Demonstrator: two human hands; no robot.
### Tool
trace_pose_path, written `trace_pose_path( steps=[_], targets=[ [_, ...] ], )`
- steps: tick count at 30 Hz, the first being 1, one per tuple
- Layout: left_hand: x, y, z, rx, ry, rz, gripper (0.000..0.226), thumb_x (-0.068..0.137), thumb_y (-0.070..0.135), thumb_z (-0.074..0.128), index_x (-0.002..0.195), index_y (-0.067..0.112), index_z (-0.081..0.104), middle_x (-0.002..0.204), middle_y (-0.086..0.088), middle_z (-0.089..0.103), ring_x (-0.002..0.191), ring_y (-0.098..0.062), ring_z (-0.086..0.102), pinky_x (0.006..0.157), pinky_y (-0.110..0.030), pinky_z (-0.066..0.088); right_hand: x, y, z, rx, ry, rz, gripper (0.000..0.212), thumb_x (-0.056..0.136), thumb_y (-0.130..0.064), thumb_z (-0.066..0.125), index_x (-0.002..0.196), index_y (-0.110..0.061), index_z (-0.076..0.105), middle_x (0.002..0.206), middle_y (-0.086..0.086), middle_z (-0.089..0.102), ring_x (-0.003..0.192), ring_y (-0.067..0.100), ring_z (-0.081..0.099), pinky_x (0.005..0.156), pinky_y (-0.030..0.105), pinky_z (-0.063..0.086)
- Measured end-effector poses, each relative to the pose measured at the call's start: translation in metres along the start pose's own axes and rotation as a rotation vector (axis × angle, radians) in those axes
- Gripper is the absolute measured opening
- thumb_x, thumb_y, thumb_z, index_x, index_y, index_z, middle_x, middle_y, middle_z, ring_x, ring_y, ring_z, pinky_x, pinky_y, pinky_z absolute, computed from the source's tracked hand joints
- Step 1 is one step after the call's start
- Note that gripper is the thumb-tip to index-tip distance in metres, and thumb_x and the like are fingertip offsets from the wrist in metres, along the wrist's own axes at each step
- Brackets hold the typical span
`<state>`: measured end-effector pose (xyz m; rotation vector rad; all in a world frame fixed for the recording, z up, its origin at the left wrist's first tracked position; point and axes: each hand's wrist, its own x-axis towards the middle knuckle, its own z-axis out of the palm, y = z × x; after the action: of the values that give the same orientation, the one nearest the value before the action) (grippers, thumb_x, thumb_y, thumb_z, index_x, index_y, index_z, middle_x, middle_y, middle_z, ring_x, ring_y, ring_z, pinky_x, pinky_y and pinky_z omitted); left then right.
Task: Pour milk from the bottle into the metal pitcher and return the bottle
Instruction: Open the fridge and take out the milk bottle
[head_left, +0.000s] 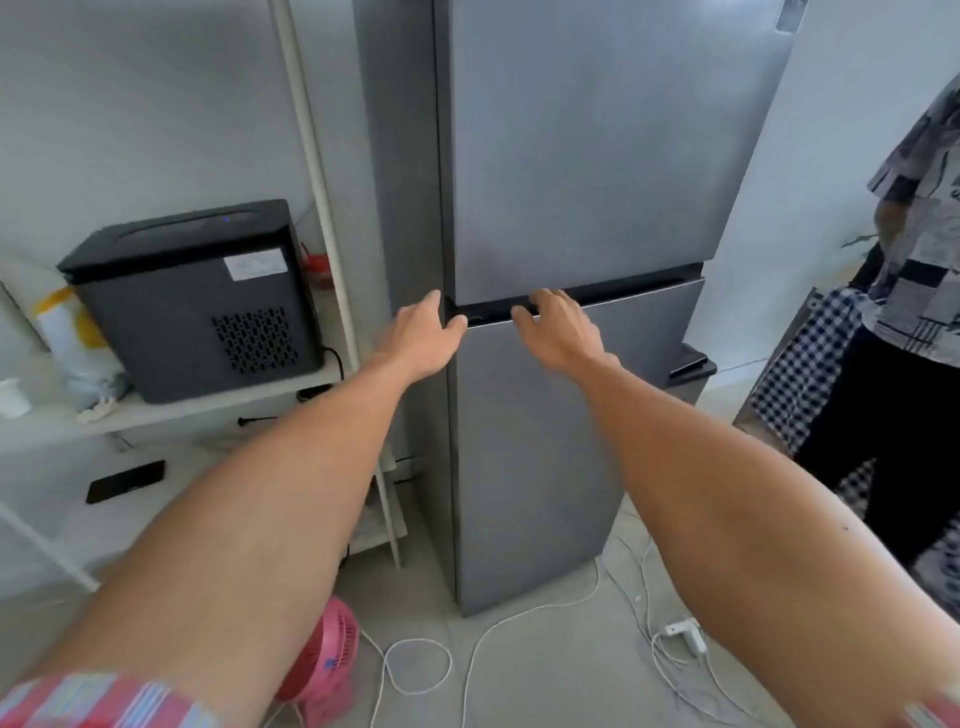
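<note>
A tall grey two-door fridge (571, 156) stands in front of me with both doors closed. My left hand (423, 335) reaches to the fridge's left edge at the dark gap (623, 293) between the doors, fingers apart and holding nothing. My right hand (556, 332) rests on that gap, with its fingertips curled over the top lip of the lower door. No milk bottle or metal pitcher is in view.
A black ice maker (197, 301) sits on a white shelf (182, 410) to the left. A pink fan (324, 660), white cables (519, 623) and a plug (685, 631) lie on the floor. Another person (914, 312) stands at the right, beside a checked bag (800, 374).
</note>
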<state>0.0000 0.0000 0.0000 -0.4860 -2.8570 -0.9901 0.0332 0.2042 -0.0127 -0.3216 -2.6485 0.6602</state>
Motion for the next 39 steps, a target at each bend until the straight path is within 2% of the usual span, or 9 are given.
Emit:
trace_pose_path(
  steps=[5,13,16,18,22,25,28,35,39],
  targets=[
    [0.031,-0.042,0.030,-0.080,-0.061,-0.019,0.071,0.101,0.051,0.050,0.161,0.017,0.028,0.160,-0.013,0.040,0.144,-0.036,0.040,0.115,-0.048,0.037,0.010,-0.009,0.036,0.006,-0.026,0.099,0.052,0.098,-0.055,0.037,0.127,-0.017,0.057,0.128,0.004,0.054,0.099,0.034,0.057,0.075,0.039,0.036],
    [0.073,-0.083,0.080,-0.242,-0.066,-0.027,0.069,0.099,0.048,0.060,0.154,0.014,0.039,0.148,-0.014,0.054,0.135,-0.034,0.052,0.106,-0.041,0.045,0.037,-0.011,0.071,0.101,-0.028,0.176,0.048,0.100,-0.060,0.028,0.101,-0.022,0.058,0.120,0.000,0.047,0.091,0.035,0.054,0.076,0.041,0.036],
    [0.083,-0.087,0.095,-0.344,-0.026,-0.001,0.039,0.096,0.044,0.065,0.125,0.017,0.060,0.115,-0.004,0.068,0.110,-0.030,0.065,0.082,-0.030,0.044,0.046,-0.009,0.082,0.168,-0.033,0.182,0.050,0.101,-0.063,0.025,0.092,-0.025,0.057,0.121,0.000,0.047,0.092,0.036,0.053,0.081,0.041,0.039],
    [0.085,-0.087,0.102,-0.399,-0.005,0.000,0.033,0.094,0.042,0.070,0.114,0.017,0.061,0.108,-0.003,0.070,0.101,-0.027,0.067,0.079,-0.031,0.047,0.050,-0.006,0.086,0.223,-0.010,0.176,0.049,0.103,-0.062,0.026,0.075,-0.029,0.050,0.116,0.002,0.048,0.092,0.035,0.055,0.083,0.042,0.043],
    [0.090,-0.090,0.110,-0.467,-0.021,0.020,0.043,0.093,0.042,0.074,0.124,0.016,0.060,0.119,-0.004,0.071,0.108,-0.023,0.067,0.093,-0.036,0.051,0.059,0.003,0.095,0.322,0.050,0.169,0.053,0.104,-0.062,0.032,0.071,-0.025,0.050,0.105,0.001,0.052,0.087,0.016,0.054,0.083,0.038,0.043],
    [0.090,-0.093,0.115,-0.470,0.008,0.075,0.040,0.094,0.041,0.074,0.121,0.015,0.059,0.118,-0.005,0.070,0.108,-0.024,0.065,0.090,-0.036,0.051,0.063,0.009,0.096,0.351,0.060,0.153,0.053,0.103,-0.064,0.034,0.069,-0.026,0.050,0.100,0.004,0.057,0.089,0.003,0.050,0.085,0.038,0.044],
    [0.090,-0.092,0.114,-0.444,-0.001,0.091,0.043,0.095,0.042,0.071,0.123,0.012,0.058,0.119,-0.007,0.067,0.109,-0.026,0.063,0.093,-0.041,0.051,0.065,0.007,0.092,0.339,0.039,0.136,0.051,0.103,-0.064,0.035,0.067,-0.029,0.044,0.095,0.009,0.059,0.091,0.012,0.047,0.088,0.041,0.046],
    [0.055,-0.087,0.121,-0.441,-0.015,0.123,0.058,0.094,0.054,0.068,0.134,0.016,0.052,0.123,-0.002,0.063,0.112,-0.020,0.061,0.097,-0.041,0.053,0.048,0.011,0.086,0.285,0.077,0.247,0.060,0.097,-0.070,0.042,0.068,-0.018,0.041,0.088,0.000,0.046,0.070,0.013,0.049,0.070,0.036,0.036],
    [0.035,-0.077,0.117,-0.415,-0.021,0.123,0.056,0.090,0.060,0.069,0.128,0.021,0.054,0.119,0.002,0.065,0.107,-0.018,0.063,0.091,-0.037,0.054,0.031,0.010,0.068,0.267,0.063,0.252,0.058,0.099,-0.066,0.045,0.066,-0.018,0.039,0.086,-0.002,0.044,0.070,0.013,0.047,0.070,0.036,0.035]
  ],
)
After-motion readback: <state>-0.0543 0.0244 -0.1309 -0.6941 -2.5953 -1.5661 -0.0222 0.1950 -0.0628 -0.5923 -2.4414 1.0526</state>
